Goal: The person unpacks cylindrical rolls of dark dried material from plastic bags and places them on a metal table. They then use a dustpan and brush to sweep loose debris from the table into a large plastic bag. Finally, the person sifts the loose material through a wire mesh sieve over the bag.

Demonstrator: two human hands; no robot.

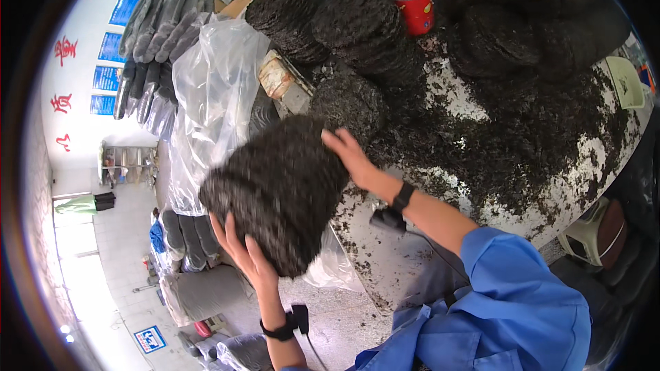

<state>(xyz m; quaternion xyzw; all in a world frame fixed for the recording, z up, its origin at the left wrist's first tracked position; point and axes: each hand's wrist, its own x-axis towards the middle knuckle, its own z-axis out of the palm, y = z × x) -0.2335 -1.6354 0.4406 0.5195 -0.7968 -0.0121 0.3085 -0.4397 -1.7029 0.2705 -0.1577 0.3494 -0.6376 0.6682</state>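
Observation:
Between my two hands, a thick stack of black, rough-edged discs that look like dried seaweed (275,185) is held up, tilted, left of the table's edge. My left hand (249,255) supports its lower end, fingers spread against the surface. At the upper right, my right hand (354,159) presses its fingers on the stack's side. The stack is slightly blurred. Close behind it, another dark round stack (347,103) rests on the table, and taller stacks (361,27) stand farther back.
The white table (405,268) is strewn with black flakes. A red bucket (416,10) stands at the back, and a pale green tray (624,82) at the right. Clear plastic sheeting (216,89) hangs at left, near bagged dark rolls (161,20). A brown-and-beige object (598,233) sits low at right.

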